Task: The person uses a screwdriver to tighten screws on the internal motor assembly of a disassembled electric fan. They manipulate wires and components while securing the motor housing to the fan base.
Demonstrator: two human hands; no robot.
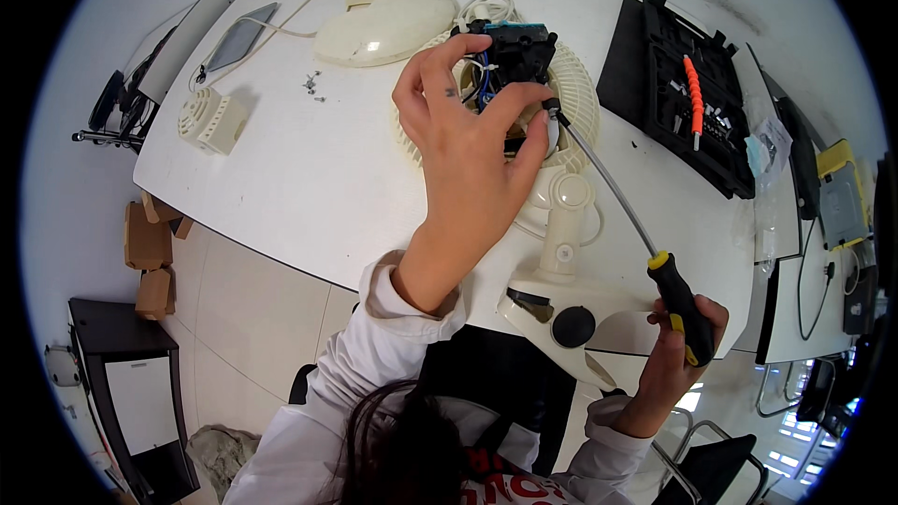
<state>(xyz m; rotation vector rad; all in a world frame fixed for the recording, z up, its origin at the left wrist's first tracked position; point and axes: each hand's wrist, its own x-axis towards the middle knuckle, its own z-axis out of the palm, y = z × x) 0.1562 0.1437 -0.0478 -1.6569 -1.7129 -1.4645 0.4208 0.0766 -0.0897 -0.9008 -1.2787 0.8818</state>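
Note:
A cream-coloured desk fan lies on the white table, its round grille (582, 84) at the far side and its stand base (552, 309) toward me. From its open housing a black motor block (520, 49) with blue wires sticks up. My left hand (468, 136) grips that block, fingers on its left side and thumb at its lower right. A long screwdriver (613, 187) with a black and yellow handle is in my right hand (675, 355). Its tip meets a small dark part beside my left thumb; exactly what it touches is hidden.
A cream cover (385, 22) lies at the back left, with several loose screws (315, 86) near it. Farther left are a small vented cream housing (211, 122) and a grey tablet (241, 36). On the right rests an open black tool case (687, 98) with an orange flexible shaft (693, 93).

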